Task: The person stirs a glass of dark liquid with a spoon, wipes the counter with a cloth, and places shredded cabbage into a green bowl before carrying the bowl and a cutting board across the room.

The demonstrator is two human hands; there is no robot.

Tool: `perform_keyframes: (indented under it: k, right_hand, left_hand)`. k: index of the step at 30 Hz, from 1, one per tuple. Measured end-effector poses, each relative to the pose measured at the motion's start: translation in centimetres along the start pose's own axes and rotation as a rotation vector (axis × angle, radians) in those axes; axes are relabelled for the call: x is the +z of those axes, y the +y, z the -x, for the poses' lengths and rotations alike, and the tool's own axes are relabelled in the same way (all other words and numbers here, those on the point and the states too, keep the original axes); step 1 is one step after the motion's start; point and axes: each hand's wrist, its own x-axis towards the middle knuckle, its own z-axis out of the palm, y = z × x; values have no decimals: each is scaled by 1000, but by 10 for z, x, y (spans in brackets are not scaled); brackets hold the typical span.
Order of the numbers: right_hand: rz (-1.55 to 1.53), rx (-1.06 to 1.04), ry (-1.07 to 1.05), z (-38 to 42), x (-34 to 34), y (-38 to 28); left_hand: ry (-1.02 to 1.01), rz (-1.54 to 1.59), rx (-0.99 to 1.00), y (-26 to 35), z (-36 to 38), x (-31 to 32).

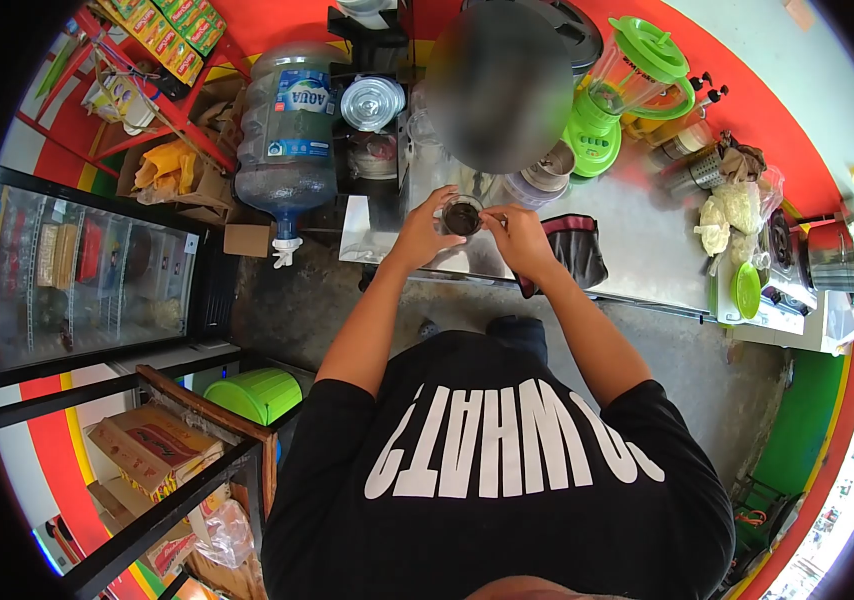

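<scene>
Steel worktop [637, 255] runs across the upper middle of the frame, bare and shiny at centre, crowded toward the right. Concrete floor [287, 300] below it. Walls painted red, with yellow and green bands at the edges.

Both hands meet at the near edge of the worktop, upper centre. Left hand [425, 232] is curled around the left side of a small cup [463, 216] with dark contents; right hand [517, 235] pinches the cup's right rim with its fingertips. Cup sits between the two hands, over the worktop edge; whether it rests on the steel or is lifted, cannot tell.

Just right of the right hand, a dark bag [577, 250] with red trim hangs over the worktop edge. Green blender [627, 85] stands at upper centre-right. Water jug [289, 135], upside down on its stand, left of the worktop. Glass-door fridge [87, 270] at far left. Green bin [255, 393] on the floor at lower left, cardboard boxes [152, 450] on a shelf below it.

A blurred round patch covers the area directly behind the cup; what stands there is hidden. Items at the right end of the worktop are small and warped by the lens, hard to identify. Frame corners are black.
</scene>
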Motion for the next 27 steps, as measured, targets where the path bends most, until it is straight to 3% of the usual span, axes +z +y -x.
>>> perform_keyframes:
  k: [10,19,27]
  right_hand:
    - [29,-97,34,1,-22,-24]
    - [123,-174,9,-3,14,7]
    - [138,-113,-40,6,9,-4]
  left_hand:
    - [11,-23,15,3,0,0]
    - [21,-52,-9,4,2,0]
    - [25,-34,-12,-4,2,3]
